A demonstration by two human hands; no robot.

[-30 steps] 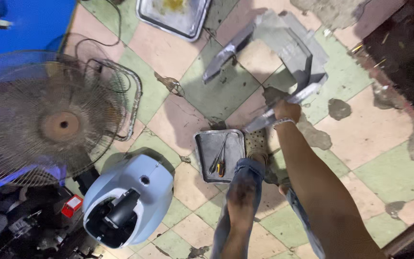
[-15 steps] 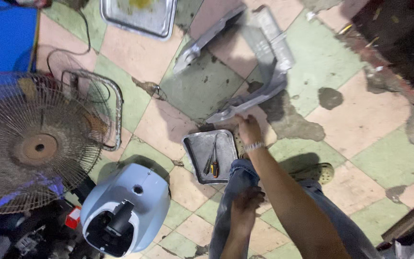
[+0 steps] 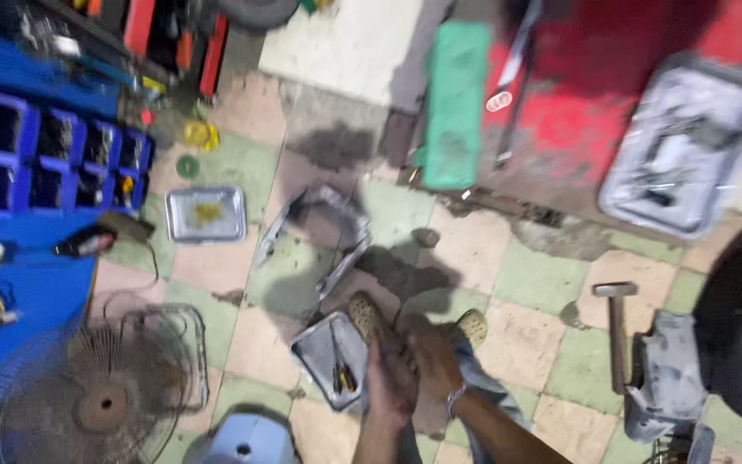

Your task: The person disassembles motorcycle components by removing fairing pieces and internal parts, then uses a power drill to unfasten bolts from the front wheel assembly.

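My left hand [image 3: 386, 378] and my right hand [image 3: 433, 359] are pressed together low in the middle of the view, above my knees. Motion blur hides whether anything is between them. A bracelet sits on my right wrist. Just left of the hands lies a small metal tray [image 3: 315, 344] with screwdrivers [image 3: 343, 374] in it. My sandalled feet [image 3: 362, 314] rest on the tiled floor right beside the hands. A bent grey plastic panel [image 3: 324, 230] lies on the tiles beyond the tray, apart from both hands.
A fan with a wire guard [image 3: 96, 399] and a blue-white housing [image 3: 242, 440] sit at lower left. A second metal tray [image 3: 206, 215] and blue bins [image 3: 45, 159] are at left. A hammer [image 3: 616, 325], grey cover [image 3: 667, 378] and grey tub [image 3: 689, 146] are at right.
My right hand has let go of the grey panel and come back to meet my left hand. The camera has tilted up, showing more of the floor ahead.
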